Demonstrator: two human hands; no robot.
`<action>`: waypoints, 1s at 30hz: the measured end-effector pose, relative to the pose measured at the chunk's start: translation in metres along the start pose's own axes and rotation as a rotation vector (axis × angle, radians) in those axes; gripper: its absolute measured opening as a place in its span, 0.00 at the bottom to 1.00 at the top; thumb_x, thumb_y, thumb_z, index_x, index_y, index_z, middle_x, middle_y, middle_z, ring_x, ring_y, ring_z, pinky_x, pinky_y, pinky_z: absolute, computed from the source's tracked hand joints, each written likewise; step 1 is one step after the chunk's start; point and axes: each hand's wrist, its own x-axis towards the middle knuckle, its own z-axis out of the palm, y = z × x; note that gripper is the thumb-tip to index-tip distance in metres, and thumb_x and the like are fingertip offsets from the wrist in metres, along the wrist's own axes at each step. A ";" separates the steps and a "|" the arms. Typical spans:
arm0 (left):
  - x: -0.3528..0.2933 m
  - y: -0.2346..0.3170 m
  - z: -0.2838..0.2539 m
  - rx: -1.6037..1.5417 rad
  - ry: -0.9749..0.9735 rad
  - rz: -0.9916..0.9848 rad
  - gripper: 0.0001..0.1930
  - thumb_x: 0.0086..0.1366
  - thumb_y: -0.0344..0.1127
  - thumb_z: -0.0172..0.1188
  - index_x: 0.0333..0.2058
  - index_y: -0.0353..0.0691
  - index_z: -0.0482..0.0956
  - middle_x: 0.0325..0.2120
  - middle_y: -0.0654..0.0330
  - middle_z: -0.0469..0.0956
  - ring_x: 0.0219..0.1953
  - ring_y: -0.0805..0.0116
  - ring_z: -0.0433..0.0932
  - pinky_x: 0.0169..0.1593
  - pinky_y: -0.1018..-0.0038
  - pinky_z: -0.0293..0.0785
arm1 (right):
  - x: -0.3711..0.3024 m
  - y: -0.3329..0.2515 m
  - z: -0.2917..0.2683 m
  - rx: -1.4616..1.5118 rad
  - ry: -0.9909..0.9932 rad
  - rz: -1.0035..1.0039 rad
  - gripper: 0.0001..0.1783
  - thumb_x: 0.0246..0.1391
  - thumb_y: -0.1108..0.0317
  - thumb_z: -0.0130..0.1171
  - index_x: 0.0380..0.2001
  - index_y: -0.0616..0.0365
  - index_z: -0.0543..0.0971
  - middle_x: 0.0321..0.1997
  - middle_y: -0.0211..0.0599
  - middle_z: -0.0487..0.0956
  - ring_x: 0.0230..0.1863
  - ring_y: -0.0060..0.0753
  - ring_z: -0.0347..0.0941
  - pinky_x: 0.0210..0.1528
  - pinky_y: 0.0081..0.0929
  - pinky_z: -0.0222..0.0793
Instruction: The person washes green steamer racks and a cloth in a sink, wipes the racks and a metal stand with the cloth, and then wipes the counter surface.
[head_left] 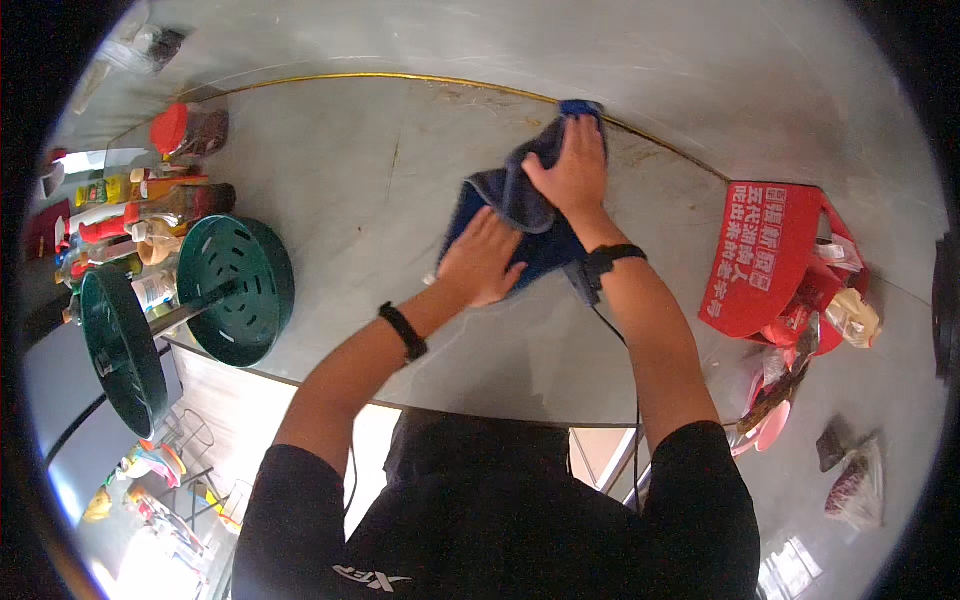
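A dark blue cloth (518,200) lies bunched and partly folded on the grey marbled countertop (340,190). My right hand (577,175) presses flat on its far part, fingers stretched forward and thumb out to the side. There the cloth touches the gold strip (400,76) where the counter meets the back wall. Nearer to me, my left hand (482,258) rests flat on the cloth's left part with its fingers extended. Brown stains show along the strip beside the cloth. Each wrist has a black band.
On the left stands a green two-tier round rack (280,290). Behind it are several bottles (185,203) and a red-lidded jar (205,130). A red box (740,260) with packets in it sits at the right, near a clear bag (857,490). The counter's front edge runs before my body.
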 end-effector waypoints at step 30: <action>-0.220 0.018 0.023 -0.227 0.186 -0.331 0.31 0.55 0.34 0.58 0.58 0.36 0.63 0.62 0.49 0.55 0.66 0.46 0.49 0.67 0.55 0.48 | -0.219 -0.150 -0.015 -0.120 -0.271 0.503 0.44 0.61 0.50 0.43 0.66 0.71 0.41 0.72 0.61 0.35 0.73 0.58 0.28 0.71 0.49 0.24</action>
